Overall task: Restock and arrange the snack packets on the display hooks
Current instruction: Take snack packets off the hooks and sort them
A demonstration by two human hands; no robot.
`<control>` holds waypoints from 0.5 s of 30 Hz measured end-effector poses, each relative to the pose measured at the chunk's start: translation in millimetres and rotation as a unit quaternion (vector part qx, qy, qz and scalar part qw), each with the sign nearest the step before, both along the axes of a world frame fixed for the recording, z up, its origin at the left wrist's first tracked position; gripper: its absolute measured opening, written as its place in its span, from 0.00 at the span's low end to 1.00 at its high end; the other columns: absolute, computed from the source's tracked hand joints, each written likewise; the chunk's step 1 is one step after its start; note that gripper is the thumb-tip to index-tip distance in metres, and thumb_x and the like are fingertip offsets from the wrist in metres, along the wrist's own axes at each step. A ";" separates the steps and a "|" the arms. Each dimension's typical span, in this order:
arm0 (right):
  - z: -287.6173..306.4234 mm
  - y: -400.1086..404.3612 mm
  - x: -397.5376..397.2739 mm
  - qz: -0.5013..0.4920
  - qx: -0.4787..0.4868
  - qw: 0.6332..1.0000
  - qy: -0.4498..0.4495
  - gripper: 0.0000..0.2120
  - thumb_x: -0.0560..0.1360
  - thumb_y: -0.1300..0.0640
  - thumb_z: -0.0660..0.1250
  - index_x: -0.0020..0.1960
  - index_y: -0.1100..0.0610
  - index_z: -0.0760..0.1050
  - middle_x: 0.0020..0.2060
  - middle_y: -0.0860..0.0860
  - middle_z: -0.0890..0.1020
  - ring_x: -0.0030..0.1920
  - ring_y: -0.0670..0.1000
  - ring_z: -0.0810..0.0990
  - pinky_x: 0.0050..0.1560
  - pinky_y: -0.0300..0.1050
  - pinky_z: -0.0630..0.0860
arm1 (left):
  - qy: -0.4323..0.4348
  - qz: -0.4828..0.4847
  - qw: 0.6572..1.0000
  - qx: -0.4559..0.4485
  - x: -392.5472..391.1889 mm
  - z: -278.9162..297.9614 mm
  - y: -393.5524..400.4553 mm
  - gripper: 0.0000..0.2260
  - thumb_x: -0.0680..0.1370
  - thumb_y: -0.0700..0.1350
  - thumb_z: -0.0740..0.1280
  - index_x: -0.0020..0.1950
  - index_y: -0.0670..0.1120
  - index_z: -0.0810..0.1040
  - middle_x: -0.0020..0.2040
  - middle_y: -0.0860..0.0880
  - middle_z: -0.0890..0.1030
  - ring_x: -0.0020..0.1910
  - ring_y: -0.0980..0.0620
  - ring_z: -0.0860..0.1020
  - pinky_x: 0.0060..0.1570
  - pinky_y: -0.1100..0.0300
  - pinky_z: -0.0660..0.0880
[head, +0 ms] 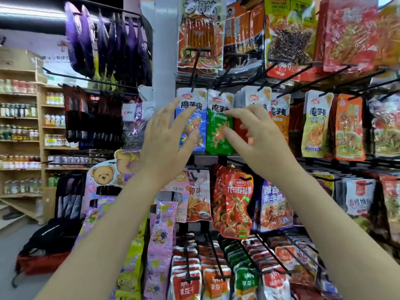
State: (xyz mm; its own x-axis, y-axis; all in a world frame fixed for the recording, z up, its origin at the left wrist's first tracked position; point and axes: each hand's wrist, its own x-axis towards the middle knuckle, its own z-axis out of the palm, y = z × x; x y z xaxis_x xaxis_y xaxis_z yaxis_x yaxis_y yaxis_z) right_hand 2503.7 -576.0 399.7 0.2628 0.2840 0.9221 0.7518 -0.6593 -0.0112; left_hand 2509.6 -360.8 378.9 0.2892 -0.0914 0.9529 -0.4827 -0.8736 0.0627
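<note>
With both hands raised and holding nothing, left hand [167,139] spread before the blue plastic snack packet [191,120], right hand [257,135] loosely curled, fingertips apparently brushing the green plastic snack packet [219,126] right of it; a careless tug could unhook either.

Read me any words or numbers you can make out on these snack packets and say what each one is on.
"魔芋爽": blue packet, green packet and yellow packet on the middle hooks.
"100": pale packet lower down.
"京东": white tag at left.
Other packets and the shelf bottles carry print too blurred or small to read.
</note>
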 end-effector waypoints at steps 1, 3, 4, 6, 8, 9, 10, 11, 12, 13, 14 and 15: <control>-15.3 -17.1 -11.4 0.018 0.019 1.000 -0.014 0.17 0.82 0.48 0.63 0.67 0.54 0.76 0.55 0.49 0.74 0.51 0.46 0.74 0.52 0.39 0.72 | -0.035 -0.032 0.999 0.001 -12.2 -10.9 -13.0 0.20 0.84 0.54 0.58 0.74 0.49 0.72 0.78 0.46 0.67 0.76 0.45 0.65 0.73 0.50 0.58; -54.3 -57.0 -26.8 0.019 0.040 0.999 -0.013 0.15 0.82 0.50 0.62 0.62 0.56 0.78 0.52 0.49 0.76 0.50 0.46 0.75 0.51 0.35 0.71 | -0.066 -0.100 0.993 0.023 -29.7 -37.1 -51.0 0.18 0.83 0.50 0.60 0.68 0.45 0.78 0.71 0.44 0.74 0.70 0.45 0.72 0.71 0.51 0.64; -76.1 -78.3 -31.6 0.005 0.045 0.999 -0.003 0.15 0.81 0.51 0.62 0.61 0.58 0.79 0.51 0.50 0.77 0.50 0.47 0.76 0.50 0.35 0.71 | -0.064 -0.124 0.989 0.044 -34.0 -52.1 -73.5 0.17 0.83 0.48 0.61 0.66 0.43 0.79 0.68 0.43 0.76 0.68 0.43 0.74 0.70 0.48 0.67; -124.1 -125.2 -36.6 -0.042 0.048 0.998 0.022 0.15 0.81 0.52 0.62 0.59 0.61 0.80 0.50 0.53 0.79 0.49 0.51 0.77 0.50 0.40 0.73 | -0.033 -0.164 0.982 0.084 -31.2 -86.8 -124.0 0.16 0.82 0.47 0.62 0.64 0.41 0.81 0.65 0.42 0.79 0.65 0.42 0.76 0.67 0.49 0.69; -177.9 -178.4 -39.5 -0.095 0.056 0.991 0.081 0.15 0.81 0.52 0.62 0.58 0.62 0.80 0.49 0.54 0.79 0.49 0.53 0.78 0.50 0.44 0.73 | 0.032 -0.203 0.972 0.116 -18.8 -131.6 -178.9 0.16 0.82 0.47 0.62 0.63 0.40 0.81 0.63 0.42 0.80 0.63 0.43 0.76 0.64 0.52 0.68; -206.4 -206.7 -40.5 -0.123 0.066 0.983 0.120 0.16 0.81 0.50 0.61 0.57 0.61 0.80 0.48 0.54 0.79 0.49 0.53 0.78 0.50 0.45 0.73 | 0.075 -0.222 0.963 0.131 -11.4 -156.8 -207.4 0.16 0.82 0.47 0.62 0.64 0.41 0.81 0.62 0.42 0.80 0.62 0.43 0.76 0.63 0.51 0.70; -236.3 -236.5 -41.3 -0.152 0.075 0.972 0.162 0.17 0.81 0.49 0.60 0.57 0.61 0.80 0.48 0.54 0.79 0.48 0.53 0.78 0.49 0.45 0.73 | 0.121 -0.238 0.952 0.147 -3.8 -183.6 -236.5 0.16 0.82 0.48 0.62 0.64 0.41 0.81 0.63 0.43 0.80 0.63 0.44 0.76 0.63 0.50 0.71; -266.7 -266.3 -42.6 -0.181 0.081 0.959 0.202 0.18 0.81 0.48 0.60 0.56 0.61 0.80 0.47 0.54 0.79 0.48 0.54 0.78 0.48 0.47 0.72 | 0.161 -0.244 0.942 0.168 3.2 -211.2 -265.8 0.17 0.82 0.49 0.61 0.65 0.42 0.80 0.63 0.44 0.80 0.63 0.45 0.76 0.63 0.49 0.70; -297.1 -296.3 -44.5 -0.212 0.085 0.944 0.237 0.19 0.81 0.47 0.60 0.55 0.61 0.80 0.46 0.54 0.79 0.47 0.56 0.78 0.47 0.49 0.72 | 0.189 -0.238 0.933 0.191 10.1 -238.7 -295.1 0.17 0.82 0.50 0.61 0.65 0.44 0.81 0.63 0.45 0.81 0.63 0.46 0.76 0.66 0.48 0.68; -328.6 -326.1 -49.2 -0.242 0.086 0.928 0.270 0.19 0.80 0.46 0.60 0.55 0.61 0.80 0.45 0.55 0.80 0.46 0.58 0.79 0.46 0.49 0.72 | 0.211 -0.232 0.925 0.213 15.2 -265.9 -324.3 0.17 0.82 0.51 0.61 0.66 0.46 0.81 0.63 0.47 0.81 0.63 0.47 0.77 0.68 0.48 0.65; -359.6 -354.0 -56.3 -0.268 0.089 0.910 0.303 0.20 0.79 0.45 0.60 0.55 0.61 0.80 0.45 0.56 0.80 0.45 0.60 0.79 0.45 0.49 0.72 | 0.238 -0.237 0.914 0.229 18.2 -292.7 -352.6 0.18 0.82 0.51 0.61 0.66 0.46 0.80 0.64 0.47 0.81 0.64 0.46 0.78 0.71 0.47 0.61; -388.5 -379.9 -65.2 -0.290 0.095 0.892 0.334 0.21 0.79 0.45 0.60 0.56 0.60 0.80 0.46 0.56 0.80 0.46 0.61 0.79 0.45 0.49 0.73 | 0.268 -0.247 0.898 0.247 19.8 -317.5 -379.9 0.19 0.82 0.52 0.60 0.67 0.45 0.79 0.65 0.46 0.80 0.65 0.44 0.77 0.74 0.46 0.58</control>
State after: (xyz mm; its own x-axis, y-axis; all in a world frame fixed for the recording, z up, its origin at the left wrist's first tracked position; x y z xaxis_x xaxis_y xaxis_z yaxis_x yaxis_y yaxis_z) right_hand 2438.5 -955.9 11.2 0.8234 -0.2237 0.5215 0.0677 -0.8737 -0.4817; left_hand 2529.4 -740.8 61.4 0.5025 -0.7072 0.4973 -0.8347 -0.5468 0.0657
